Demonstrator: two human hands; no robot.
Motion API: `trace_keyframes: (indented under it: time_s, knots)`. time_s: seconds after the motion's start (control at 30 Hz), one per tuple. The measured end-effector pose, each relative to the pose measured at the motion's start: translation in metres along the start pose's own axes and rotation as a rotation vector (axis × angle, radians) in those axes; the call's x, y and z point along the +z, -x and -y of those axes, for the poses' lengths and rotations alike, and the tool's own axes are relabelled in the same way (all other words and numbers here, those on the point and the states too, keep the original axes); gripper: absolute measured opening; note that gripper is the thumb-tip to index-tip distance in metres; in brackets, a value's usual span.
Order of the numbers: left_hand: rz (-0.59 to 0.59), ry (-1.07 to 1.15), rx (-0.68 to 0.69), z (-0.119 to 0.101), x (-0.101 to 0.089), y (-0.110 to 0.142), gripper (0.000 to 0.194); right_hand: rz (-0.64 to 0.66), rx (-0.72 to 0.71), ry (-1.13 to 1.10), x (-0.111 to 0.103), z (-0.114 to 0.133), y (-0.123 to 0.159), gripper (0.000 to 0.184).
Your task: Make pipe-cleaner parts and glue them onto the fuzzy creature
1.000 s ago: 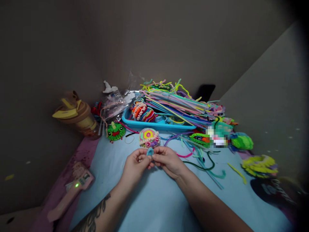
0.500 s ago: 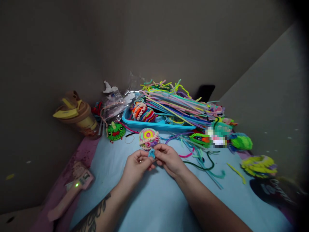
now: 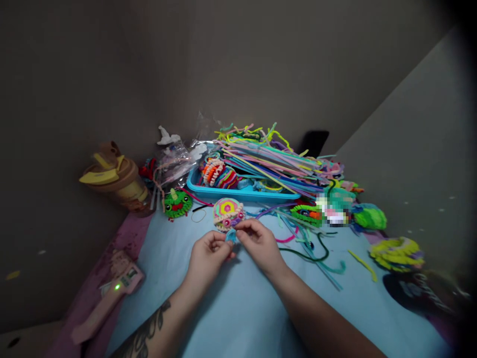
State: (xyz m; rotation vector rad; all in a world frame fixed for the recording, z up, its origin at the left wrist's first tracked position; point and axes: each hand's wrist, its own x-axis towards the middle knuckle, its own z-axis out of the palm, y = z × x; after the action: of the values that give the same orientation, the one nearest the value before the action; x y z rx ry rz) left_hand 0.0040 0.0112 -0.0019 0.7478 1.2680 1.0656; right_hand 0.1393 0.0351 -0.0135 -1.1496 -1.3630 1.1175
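Note:
Between my two hands is a small light-blue coiled piece, seemingly pipe cleaner (image 3: 231,235). My left hand (image 3: 209,253) pinches it from below with thumb and forefinger. Thumb and fingertips of my right hand (image 3: 261,245) are closed at its upper right edge. Just behind my fingertips sits a round pipe-cleaner ball (image 3: 228,211) with cream, pink and yellow rings and pink buttonlike spots. A green pipe-cleaner figure (image 3: 178,203) with eyes lies to its left.
Behind, a blue tray (image 3: 242,194) holds striped pipe-cleaner pieces under a heap of loose pipe cleaners (image 3: 272,159). A brown cup (image 3: 119,181) and a pink device with a green light (image 3: 124,281) are at left. A yellow coil (image 3: 397,253) and a dark object (image 3: 421,293) lie right.
My right fingertips have shifted slightly up off the front of the blue piece, which now shows more. The whole view has slid a little to the left.

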Motion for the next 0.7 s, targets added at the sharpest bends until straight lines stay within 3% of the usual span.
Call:
trace_keyframes:
  time_s: [0.17, 0.27, 0.43, 0.53, 0.7]
  knots:
    - [-0.010, -0.050, 0.035, 0.0005, 0.0016, 0.0026, 0.022, -0.020, -0.378, 0.371, -0.0047, -0.0006, 0.0045, 0.011]
    - [-0.024, -0.118, 0.077, 0.0027, 0.0005, 0.0029, 0.017, 0.008, -0.500, 0.483, -0.0068, -0.0037, 0.0051, 0.016]
    - [-0.035, -0.215, 0.192, 0.0063, -0.0028, 0.0020, 0.017, 0.049, -0.525, 0.539, -0.0054, -0.0018, 0.0053, 0.015]
    - [-0.022, -0.186, 0.184, 0.0048, -0.0030, 0.0019, 0.026, 0.075, -0.496, 0.502, -0.0021, -0.0004, 0.0067, 0.013]
    - [-0.033, -0.145, 0.159, 0.0011, -0.0020, 0.0014, 0.023, 0.053, -0.475, 0.499, 0.0013, -0.0008, 0.0092, 0.012]
